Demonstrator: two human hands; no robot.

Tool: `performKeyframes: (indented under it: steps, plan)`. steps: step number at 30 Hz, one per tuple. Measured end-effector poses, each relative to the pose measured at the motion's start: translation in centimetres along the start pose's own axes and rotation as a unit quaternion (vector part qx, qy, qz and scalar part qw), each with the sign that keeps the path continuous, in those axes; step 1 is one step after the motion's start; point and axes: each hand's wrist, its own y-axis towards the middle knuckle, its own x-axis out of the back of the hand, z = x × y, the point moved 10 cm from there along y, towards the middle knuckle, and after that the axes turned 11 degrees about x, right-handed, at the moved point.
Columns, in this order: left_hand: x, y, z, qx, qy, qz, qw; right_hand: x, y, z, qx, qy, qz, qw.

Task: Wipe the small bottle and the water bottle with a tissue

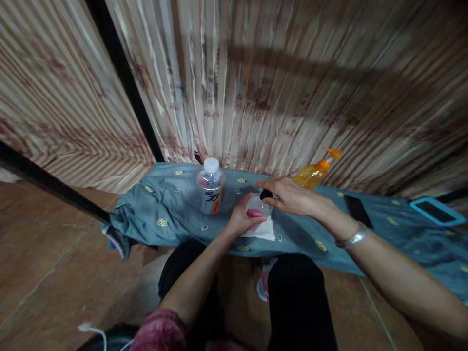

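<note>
A small clear bottle [255,212] with a pink label and a black cap [266,194] is held between my two hands. My left hand [243,216] wraps round its body. My right hand [288,195], coming from the right, has its thumb and fingers closed on the black cap. Beneath the bottle lies a white cloth or tissue [266,231]. To the left stands a clear plastic bottle [211,187] with a white cap and an orange and black label. Behind my right hand is an orange pump bottle [310,174], its lower part hidden.
A grey-blue patterned cloth [183,219] covers the low bench. On its right lie a dark flat phone-like object [357,210] and a blue-framed device [437,211]. A striped curtain [248,97] hangs behind; a dark pole [127,83] stands at left.
</note>
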Motion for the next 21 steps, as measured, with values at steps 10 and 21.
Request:
performKeyframes:
  steps: [10,21]
  plan:
    - [0.17,-0.1,-0.02,-0.001,-0.004,-0.001,1.0,-0.26,0.1,-0.51,-0.014,-0.004,-0.009,1.0]
    - [0.26,-0.05,0.0,0.0,0.0,-0.007,1.0,-0.21,0.14,-0.55,-0.027,-0.026,-0.005,0.999]
